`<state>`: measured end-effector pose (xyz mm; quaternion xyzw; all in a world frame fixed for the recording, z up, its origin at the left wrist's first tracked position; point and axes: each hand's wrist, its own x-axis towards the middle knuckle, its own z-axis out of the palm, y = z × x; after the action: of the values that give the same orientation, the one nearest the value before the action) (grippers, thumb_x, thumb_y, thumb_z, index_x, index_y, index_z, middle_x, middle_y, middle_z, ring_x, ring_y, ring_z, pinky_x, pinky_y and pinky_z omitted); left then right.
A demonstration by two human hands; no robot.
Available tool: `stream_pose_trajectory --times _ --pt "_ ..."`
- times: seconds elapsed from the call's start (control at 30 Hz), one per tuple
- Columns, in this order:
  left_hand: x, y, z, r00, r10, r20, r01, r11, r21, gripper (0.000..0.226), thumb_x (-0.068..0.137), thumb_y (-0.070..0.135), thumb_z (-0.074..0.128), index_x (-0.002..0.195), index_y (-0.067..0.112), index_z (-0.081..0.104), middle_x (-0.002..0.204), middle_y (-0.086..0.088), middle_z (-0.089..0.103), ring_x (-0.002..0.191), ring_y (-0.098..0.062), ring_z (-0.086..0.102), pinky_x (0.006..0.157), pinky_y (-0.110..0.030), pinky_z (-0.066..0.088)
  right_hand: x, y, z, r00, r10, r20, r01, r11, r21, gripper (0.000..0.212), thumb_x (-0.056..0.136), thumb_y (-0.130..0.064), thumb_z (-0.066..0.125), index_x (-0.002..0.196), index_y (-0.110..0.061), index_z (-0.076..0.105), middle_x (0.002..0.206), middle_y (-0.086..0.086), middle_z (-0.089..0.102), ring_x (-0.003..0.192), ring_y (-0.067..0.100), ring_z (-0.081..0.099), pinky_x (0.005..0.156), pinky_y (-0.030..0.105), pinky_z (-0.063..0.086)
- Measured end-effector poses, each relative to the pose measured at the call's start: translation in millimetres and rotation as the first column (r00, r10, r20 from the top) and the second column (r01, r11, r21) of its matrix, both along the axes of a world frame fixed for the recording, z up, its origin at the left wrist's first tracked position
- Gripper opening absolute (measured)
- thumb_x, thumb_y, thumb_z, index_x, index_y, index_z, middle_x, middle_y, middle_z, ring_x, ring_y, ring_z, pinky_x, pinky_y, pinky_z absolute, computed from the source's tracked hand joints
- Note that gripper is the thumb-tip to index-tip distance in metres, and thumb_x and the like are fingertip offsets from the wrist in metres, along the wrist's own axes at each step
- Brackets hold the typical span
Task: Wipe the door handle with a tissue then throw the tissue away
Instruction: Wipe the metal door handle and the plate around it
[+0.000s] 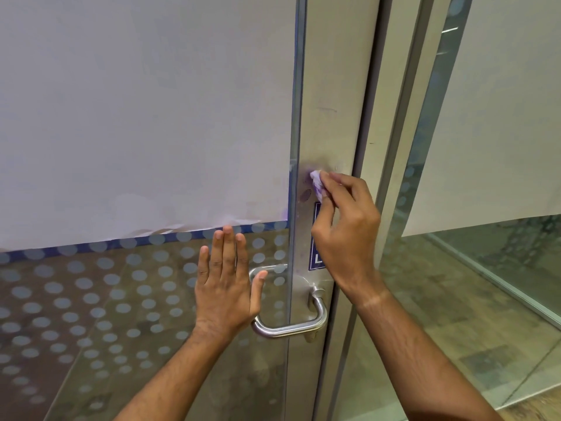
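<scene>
Two bare hands, right hand (343, 229) pinching one crumpled tissue (318, 183) against the metal door stile (328, 117), left hand (226, 284) flat, fingers spread, on the glass (121, 299), one door handle (291, 325) below.

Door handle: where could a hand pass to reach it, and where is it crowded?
Free: the door handle's bottom bar and right bend, below the right hand. Crowded: its left end, behind the left hand flat on the glass; above, the right hand presses the tissue to the metal stile.
</scene>
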<state>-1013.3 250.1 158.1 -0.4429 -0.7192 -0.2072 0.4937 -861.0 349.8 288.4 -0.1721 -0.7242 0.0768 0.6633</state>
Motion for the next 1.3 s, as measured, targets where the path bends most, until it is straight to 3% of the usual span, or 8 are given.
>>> stream_pose_trajectory --times 0.13,0.5,0.6,0.73,0.83,1.0,1.13,1.3 --pt "0.6 0.6 0.4 1.000 -0.003 0.001 0.003 1.000 0.001 0.089 0.095 0.049 0.040 0.154 0.003 -0.007 0.163 -0.014 -0.018 0.152 -0.028 -0.013 0.123 -0.044 -0.006 -11.3 -2.7 -2.1 0.991 -0.099 0.090 0.090 0.991 0.103 0.029 0.094 -0.002 0.054 0.120 0.001 0.066 0.106 0.018 0.068 0.098 0.029 0.065 0.082 0.035 0.057" --pt "1.6 0.0 2.9 1.000 -0.013 0.004 0.013 1.000 0.010 0.089 0.095 0.050 0.039 0.154 0.004 -0.008 0.163 -0.013 -0.019 0.152 -0.026 -0.013 0.123 -0.044 -0.007 -1.9 2.0 -20.9 0.941 -0.210 0.267 0.119 0.940 0.318 0.031 0.080 0.008 0.069 0.110 0.000 0.071 0.106 0.015 0.071 0.087 0.030 0.067 0.075 0.035 0.058" --pt "1.5 -0.3 3.3 1.000 -0.017 0.001 0.017 1.000 0.010 0.088 0.095 0.049 0.039 0.154 0.003 -0.007 0.163 -0.013 -0.018 0.152 -0.027 -0.012 0.123 -0.044 -0.006 4.8 0.2 -12.3 0.941 -0.119 0.318 0.041 0.969 0.243 0.033 0.075 0.012 0.068 0.102 -0.004 0.075 0.098 0.009 0.073 0.085 0.026 0.067 0.072 0.036 0.059" --pt "0.2 0.1 0.8 1.000 -0.018 0.000 0.018 1.000 0.016 0.087 0.095 0.049 0.039 0.155 0.002 -0.004 0.164 -0.015 -0.014 0.152 -0.029 -0.009 0.123 -0.045 -0.005 22.6 2.8 -6.0 0.967 0.205 0.151 -0.178 0.968 -0.176 0.030 0.082 0.005 0.065 0.102 -0.016 0.074 0.091 -0.013 0.071 0.088 0.000 0.066 0.077 0.014 0.054" --pt "0.2 0.3 -0.1 1.000 -0.021 0.003 0.021 1.000 0.012 0.084 0.097 0.050 0.035 0.155 0.002 -0.003 0.164 -0.015 -0.014 0.152 -0.029 -0.009 0.123 -0.045 -0.005 26.1 4.8 -3.8 0.962 0.264 0.077 -0.219 0.905 -0.365 0.029 0.087 -0.003 0.066 0.106 -0.024 0.062 0.092 -0.025 0.062 0.094 -0.007 0.062 0.070 0.007 0.052" --pt "-0.5 -0.2 -0.4 1.000 -0.025 0.012 0.025 1.000 0.006 0.084 0.097 0.050 0.035 0.155 0.002 -0.004 0.164 -0.015 -0.015 0.152 -0.029 -0.010 0.123 -0.045 -0.005 18.1 11.6 4.8 0.968 0.155 0.200 -0.097 0.957 -0.273 0.018 0.089 -0.007 0.066 0.102 -0.017 0.073 0.093 -0.007 0.062 0.083 -0.002 0.057 0.074 0.005 0.046" --pt "-0.4 -0.7 0.0 1.000 -0.021 0.013 0.021 1.000 0.004 0.085 0.096 0.050 0.036 0.155 0.002 -0.004 0.164 -0.014 -0.016 0.152 -0.028 -0.010 0.123 -0.044 -0.005 7.0 10.9 9.9 0.994 -0.017 0.109 0.043 0.971 -0.235 0.018 0.088 -0.008 0.069 0.105 -0.012 0.069 0.104 0.003 0.060 0.089 0.009 0.059 0.078 0.012 0.051" --pt "0.0 -0.4 0.6 1.000 -0.024 0.011 0.024 1.000 0.011 0.085 0.097 0.049 0.037 0.155 0.003 -0.005 0.163 -0.013 -0.017 0.152 -0.028 -0.011 0.123 -0.044 -0.005 -1.6 2.9 3.5 0.999 -0.048 0.004 0.048 0.984 -0.174 0.014 0.091 -0.008 0.064 0.104 -0.008 0.069 0.098 0.005 0.068 0.087 0.011 0.061 0.078 0.023 0.054"
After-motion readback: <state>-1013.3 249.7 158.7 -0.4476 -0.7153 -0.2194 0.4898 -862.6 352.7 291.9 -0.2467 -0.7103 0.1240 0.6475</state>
